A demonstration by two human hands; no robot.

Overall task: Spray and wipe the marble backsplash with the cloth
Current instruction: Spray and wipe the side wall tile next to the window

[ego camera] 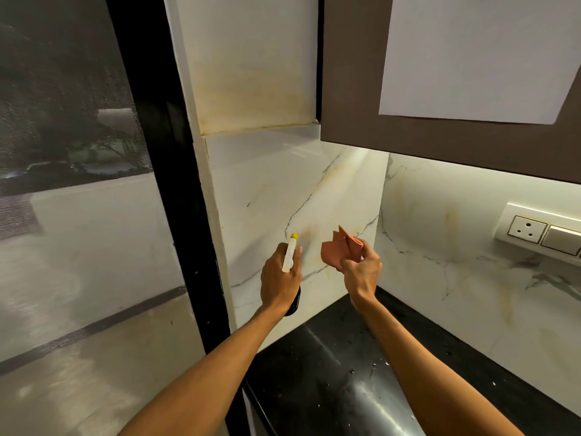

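Left hand (278, 280) tight around spray bottle (289, 255), right hand (361, 272) tight on cloth (334, 253), before marble backsplash (273, 187).

A shiny black counter (330, 372) sits low in the corner, with small water drops on it. A brown cupboard (355, 89) hangs up high, and its door has a white panel (478, 58). A white socket (526, 230) sits far right, with a switch (562, 239) just beside it. A black frame (163, 152) runs down the left, next to a gray mesh screen (63, 121).
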